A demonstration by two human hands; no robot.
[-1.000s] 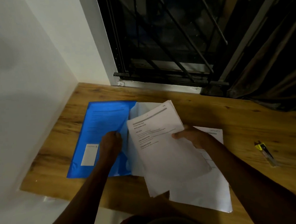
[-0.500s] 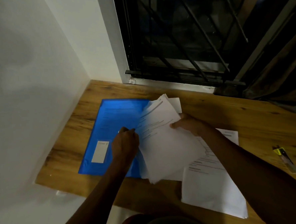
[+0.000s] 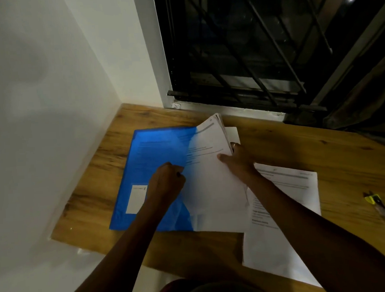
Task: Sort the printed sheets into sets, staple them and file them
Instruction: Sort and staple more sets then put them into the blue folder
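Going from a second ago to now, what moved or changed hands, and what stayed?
The right hand carried the set of sheets leftward; its left edge now lies under the translucent cover of the blue folder. The left hand keeps gripping that cover's edge. The loose sheets and the yellow-black tool stayed put on the table.

blurred print on the sheets [image 3: 212, 189] is unreadable, and they hide part of the folder [image 3: 153, 152].
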